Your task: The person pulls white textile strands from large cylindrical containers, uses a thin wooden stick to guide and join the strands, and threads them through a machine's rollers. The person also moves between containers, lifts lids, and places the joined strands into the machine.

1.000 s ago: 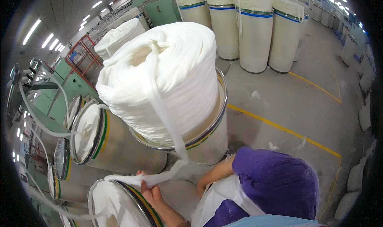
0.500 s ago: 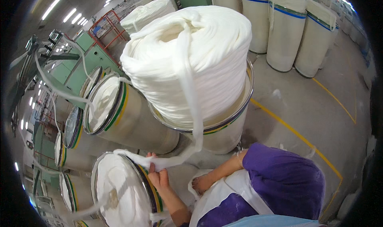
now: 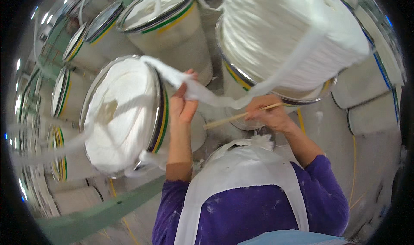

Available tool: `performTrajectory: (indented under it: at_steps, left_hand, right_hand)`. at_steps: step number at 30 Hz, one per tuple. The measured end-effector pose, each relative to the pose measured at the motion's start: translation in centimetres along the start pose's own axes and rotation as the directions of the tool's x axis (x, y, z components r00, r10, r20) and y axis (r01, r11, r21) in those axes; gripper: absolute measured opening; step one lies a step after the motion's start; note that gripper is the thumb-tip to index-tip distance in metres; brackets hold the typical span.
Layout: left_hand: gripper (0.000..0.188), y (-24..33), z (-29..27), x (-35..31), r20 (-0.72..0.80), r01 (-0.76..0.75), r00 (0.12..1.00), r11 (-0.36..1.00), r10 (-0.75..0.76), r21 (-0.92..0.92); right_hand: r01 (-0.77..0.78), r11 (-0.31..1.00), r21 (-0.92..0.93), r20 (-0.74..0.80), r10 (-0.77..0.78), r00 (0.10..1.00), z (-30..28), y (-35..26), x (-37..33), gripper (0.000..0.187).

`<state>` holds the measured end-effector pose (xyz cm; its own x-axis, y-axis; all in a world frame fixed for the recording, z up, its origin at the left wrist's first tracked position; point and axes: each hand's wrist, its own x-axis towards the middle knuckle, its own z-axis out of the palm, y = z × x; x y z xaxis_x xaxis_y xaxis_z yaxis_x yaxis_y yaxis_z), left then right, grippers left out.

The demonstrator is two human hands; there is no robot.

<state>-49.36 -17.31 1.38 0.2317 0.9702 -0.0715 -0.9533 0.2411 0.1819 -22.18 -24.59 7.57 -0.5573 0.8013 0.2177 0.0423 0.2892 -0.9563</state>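
Observation:
A thick white cotton sliver [image 3: 205, 94] runs in a slack strand from the can on the left to the tall coil on the right. My left hand [image 3: 183, 105] is closed on this strand beside the left can's rim. In my right hand [image 3: 268, 112] is a thin wooden stick [image 3: 224, 121], pointing left, below the strand. Coiled white sliver fills the left can [image 3: 161, 111], which has green and yellow bands. The big coil [image 3: 284, 38] bulges high above the rim of the right can [image 3: 235, 74].
Another filled can [image 3: 177, 42] stands behind, between these two, with several more along the left. White strands rise from some cans. Blue-banded cans [image 3: 366, 81] stand at the right, near yellow floor lines [image 3: 354, 171]. A green beam [image 3: 103, 206] crosses the lower left.
My right hand has come up from the white apron and now holds the wooden stick near the strand. My left hand keeps hold of the sliver. The view has turned and shifted.

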Motion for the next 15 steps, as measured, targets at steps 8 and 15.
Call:
performTrajectory:
  at_steps: [8,15]
  left_hand:
    - [0.034,-0.8,2.4,-0.8,-0.07,-0.027,0.997,1.0,0.026,-0.008]
    - [0.033,-0.4,1.5,-0.5,-0.127,-0.088,0.987,0.993,0.098,0.079]
  right_hand:
    - [0.337,0.894,-0.297,-0.162,-0.395,0.904,2.2,2.3,5.1,0.016]
    - [0.429,0.636,-0.642,0.016,-0.548,0.836,3.2,3.8,6.2,0.019]
